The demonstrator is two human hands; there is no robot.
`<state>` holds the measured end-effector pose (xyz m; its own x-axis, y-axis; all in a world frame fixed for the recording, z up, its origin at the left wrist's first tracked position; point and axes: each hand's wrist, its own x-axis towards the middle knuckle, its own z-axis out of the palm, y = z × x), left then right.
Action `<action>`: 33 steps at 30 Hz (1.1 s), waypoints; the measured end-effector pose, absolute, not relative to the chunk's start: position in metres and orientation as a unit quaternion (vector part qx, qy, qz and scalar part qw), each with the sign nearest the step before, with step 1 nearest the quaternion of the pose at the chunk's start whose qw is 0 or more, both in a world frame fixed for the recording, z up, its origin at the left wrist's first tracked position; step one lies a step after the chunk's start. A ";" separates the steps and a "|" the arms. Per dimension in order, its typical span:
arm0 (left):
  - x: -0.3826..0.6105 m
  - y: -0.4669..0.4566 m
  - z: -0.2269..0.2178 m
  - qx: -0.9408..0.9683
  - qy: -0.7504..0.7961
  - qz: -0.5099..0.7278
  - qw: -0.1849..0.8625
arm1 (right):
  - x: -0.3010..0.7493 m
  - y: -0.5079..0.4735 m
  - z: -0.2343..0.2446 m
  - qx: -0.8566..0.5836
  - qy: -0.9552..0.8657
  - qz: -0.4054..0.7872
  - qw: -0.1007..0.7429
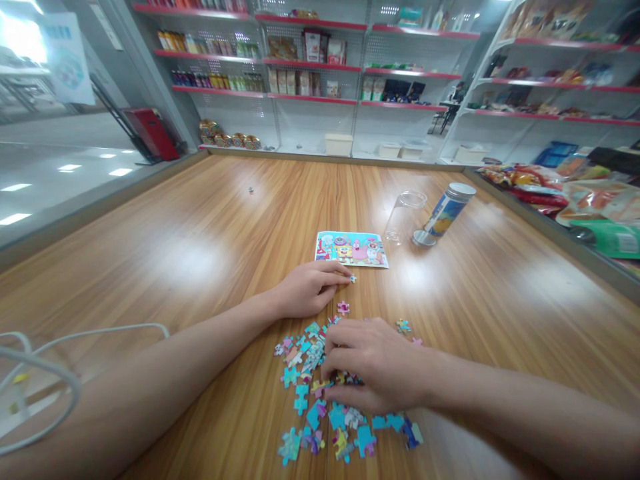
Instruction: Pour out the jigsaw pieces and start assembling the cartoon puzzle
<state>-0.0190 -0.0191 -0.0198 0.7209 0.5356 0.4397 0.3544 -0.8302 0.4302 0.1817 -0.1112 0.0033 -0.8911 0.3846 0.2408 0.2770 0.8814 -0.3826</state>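
Note:
Jigsaw puzzle pieces [301, 398], mostly light blue with some pink and yellow, lie in a loose pile on the wooden table. My left hand [310, 288] rests beyond the pile, its fingertips closed on a small puzzle piece [353, 279] just below the picture card. Over the pile is my right hand [373, 367], fingers curved and apart, touching pieces; it covers part of the pile. A pink puzzle piece [343, 307] lies alone between the two hands. The picture card [352, 251], printed with colourful cartoon figures, lies flat past my left hand.
A clear plastic cylinder [406, 217] and a printed tube with a metal lid [447, 212] stand beyond the card, right. A white cable [125, 327] crosses the left side. A tiny object [251, 191] sits farther back. Packaged goods [600, 200] lie beyond the right edge; stocked shelves [310, 63] stand behind.

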 end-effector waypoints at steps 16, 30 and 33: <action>-0.021 -0.019 -0.021 0.914 0.255 0.278 0.152 | 0.182 -0.112 0.008 -0.126 -0.960 0.211 0.133; -0.020 -0.020 -0.017 0.915 0.250 0.269 0.166 | 0.229 -0.022 0.006 -0.310 -0.878 0.220 0.289; -0.020 -0.020 -0.017 0.914 0.249 0.272 0.171 | 0.237 -0.010 -0.003 -0.365 -0.867 0.150 0.303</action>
